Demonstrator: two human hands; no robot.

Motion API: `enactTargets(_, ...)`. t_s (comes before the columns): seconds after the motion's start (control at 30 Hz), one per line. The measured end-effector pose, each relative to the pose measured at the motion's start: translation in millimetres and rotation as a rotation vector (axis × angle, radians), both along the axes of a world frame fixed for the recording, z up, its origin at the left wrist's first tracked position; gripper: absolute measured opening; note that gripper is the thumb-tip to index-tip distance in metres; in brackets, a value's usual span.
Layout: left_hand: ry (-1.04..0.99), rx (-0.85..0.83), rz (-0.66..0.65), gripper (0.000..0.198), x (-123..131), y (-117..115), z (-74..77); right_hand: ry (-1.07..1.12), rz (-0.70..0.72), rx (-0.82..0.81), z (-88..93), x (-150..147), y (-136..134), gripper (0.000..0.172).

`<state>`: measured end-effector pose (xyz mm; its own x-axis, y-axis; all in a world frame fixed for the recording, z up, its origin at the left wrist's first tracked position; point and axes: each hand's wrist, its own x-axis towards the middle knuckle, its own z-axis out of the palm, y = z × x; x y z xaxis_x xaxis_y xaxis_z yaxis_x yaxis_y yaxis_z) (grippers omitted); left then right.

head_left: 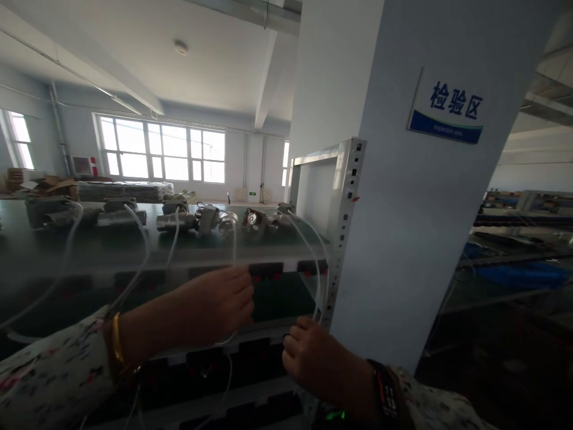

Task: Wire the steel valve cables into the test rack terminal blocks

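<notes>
Nearest, the right hand [313, 358] sat low with its fingers curled against the lower rail [268, 329]; whether they pinched anything could not be told. Just above and left of them, the left hand [219, 304] had its fingers closed on a white cable [233, 242]. This ran straight up from the fingertips to one of the metal fittings [210, 220] lying on the dark shelf [89, 254]. Every fitting in that row, to both sides of the fingers, appeared to carry a cable already, and two more cables [319, 280] hung right of the left fingertips beside the perforated post [347, 203]. So the hook-ups above looked largely done, and anything left seemed to lie at the cables' lower ends. Beyond stood the pillar [425, 251] and bright windows [161, 152].
</notes>
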<state>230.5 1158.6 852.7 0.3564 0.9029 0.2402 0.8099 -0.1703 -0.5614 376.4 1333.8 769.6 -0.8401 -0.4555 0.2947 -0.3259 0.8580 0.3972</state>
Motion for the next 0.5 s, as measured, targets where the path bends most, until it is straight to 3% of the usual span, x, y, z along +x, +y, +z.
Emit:
enactTargets(0.07, -0.001, -0.058, 0.124, 0.022, 5.3, -7.3, -17.0, 0.003, 0.032, -0.335, 18.0, 10.2, 1.4, 0.015)
enactTargets(0.13, -0.120, -0.072, 0.299, 0.024, 11.7, -6.0, -35.8, 0.034, -0.014, -0.839, 39.8, 17.7, 0.0, 0.014)
enactTargets(0.2, -0.434, 0.004, 0.416, 0.028, 19.3, 3.9, -48.2, 0.065, -0.063, -1.307, 57.9, 18.3, -4.6, 0.012)
enactTargets(0.23, -0.664, 0.069, 0.421, 0.027, 23.6, 10.8, -50.7, 0.076, -0.068, -1.466, 63.5, 15.9, -7.8, 0.012)
enactTargets(0.3, -1.208, 0.206, 0.291, 0.016, 32.9, 24.7, -49.3, 0.105, -0.044, -1.625, 66.8, 7.1, -14.9, 0.018)
enactTargets(0.37, -1.707, 0.319, 0.069, 0.016, 41.9, 35.2, -44.4, 0.148, -0.036, -1.661, 61.3, -3.0, -21.1, 0.021)
enactTargets(0.43, -2.028, 0.396, -0.102, 0.024, 48.9, 41.0, -41.5, 0.200, -0.055, -1.674, 52.0, -10.5, -25.1, 0.024)
enactTargets(0.5, -2.173, 0.474, -0.161, 0.032, 51.9, 43.6, -41.8, 0.228, -0.079, -1.676, 43.8, -13.5, -26.8, 0.024)
